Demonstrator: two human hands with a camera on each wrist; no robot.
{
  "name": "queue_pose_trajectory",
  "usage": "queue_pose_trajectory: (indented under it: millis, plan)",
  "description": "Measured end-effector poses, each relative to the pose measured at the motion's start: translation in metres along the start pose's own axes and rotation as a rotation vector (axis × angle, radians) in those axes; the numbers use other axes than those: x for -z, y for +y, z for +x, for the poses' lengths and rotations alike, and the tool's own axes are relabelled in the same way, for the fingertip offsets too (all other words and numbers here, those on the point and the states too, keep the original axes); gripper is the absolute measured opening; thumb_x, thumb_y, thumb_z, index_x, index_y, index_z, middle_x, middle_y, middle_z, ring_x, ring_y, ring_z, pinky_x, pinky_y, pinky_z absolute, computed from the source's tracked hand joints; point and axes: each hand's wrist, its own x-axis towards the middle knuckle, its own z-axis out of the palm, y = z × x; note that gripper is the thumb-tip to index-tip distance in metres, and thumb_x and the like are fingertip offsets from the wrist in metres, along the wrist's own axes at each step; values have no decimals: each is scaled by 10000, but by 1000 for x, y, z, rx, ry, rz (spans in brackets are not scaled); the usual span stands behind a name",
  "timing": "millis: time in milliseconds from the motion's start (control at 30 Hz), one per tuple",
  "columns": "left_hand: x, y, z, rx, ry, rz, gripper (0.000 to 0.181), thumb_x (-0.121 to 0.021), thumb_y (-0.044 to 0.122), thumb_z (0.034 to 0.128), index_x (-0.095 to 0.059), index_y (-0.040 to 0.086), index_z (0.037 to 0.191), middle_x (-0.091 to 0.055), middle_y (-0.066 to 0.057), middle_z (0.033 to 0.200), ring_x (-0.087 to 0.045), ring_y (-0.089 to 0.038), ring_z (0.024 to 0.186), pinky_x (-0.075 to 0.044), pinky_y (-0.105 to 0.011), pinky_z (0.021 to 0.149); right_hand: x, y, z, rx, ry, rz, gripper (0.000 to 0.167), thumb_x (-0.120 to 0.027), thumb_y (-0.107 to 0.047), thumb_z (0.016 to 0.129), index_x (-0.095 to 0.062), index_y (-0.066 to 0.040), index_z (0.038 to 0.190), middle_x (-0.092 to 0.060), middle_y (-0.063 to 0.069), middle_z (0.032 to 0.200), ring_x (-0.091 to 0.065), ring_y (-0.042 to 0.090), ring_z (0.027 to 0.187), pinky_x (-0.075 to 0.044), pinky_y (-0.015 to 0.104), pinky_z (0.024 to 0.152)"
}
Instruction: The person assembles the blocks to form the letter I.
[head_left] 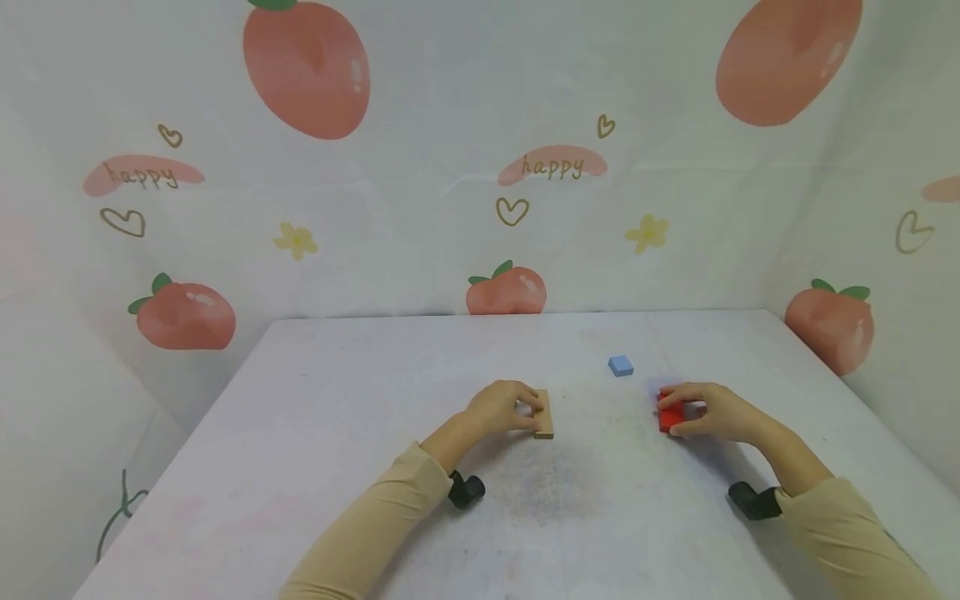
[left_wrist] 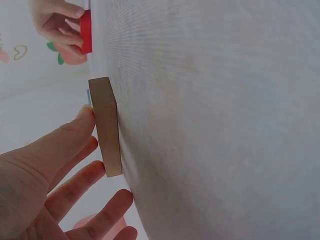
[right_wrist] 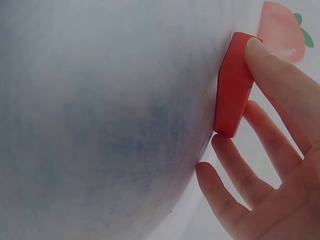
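Note:
At the middle of the table, my left hand holds a flat, oblong wooden block between thumb and fingers. The left wrist view shows the thumb tip near one end of this plain wooden block and a finger by the other end, with the remaining fingers spread loosely. Farther right, my right hand grips a red block, which lies on the tabletop. In the right wrist view the thumb presses the upper end of the red block, fingers around its other side; some fingertips are hidden.
A small blue block lies beyond and between the hands. The white-covered table ends at a back curtain printed with fruit. Dark wrist-camera mounts stick out from the sleeves, just above the table.

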Motion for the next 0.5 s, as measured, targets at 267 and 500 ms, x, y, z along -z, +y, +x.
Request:
queue_pose_trajectory:
  millis: [267,500]
  plan:
    - [1,2,-1,0,0,-16,334,-740,264,789,-711,123,1090,-633,-49,1237,-552,-220,1204,-425,-366,1025,4,3,-4,41,46,-8,412,-744,-213,767,-648,-46,1132,-520,287,1285,-496,481,1132,-480,581,868]
    - [1,3,-1,20,-2,-17,334,-740,262,790,-709,135,1096,-629,-38,1245,-551,-219,1205,-438,-365,1008,9,3,-7,-70,19,21,608,-757,-226,756,-519,29,1254,-517,301,1244,-589,392,1019,-526,512,827]
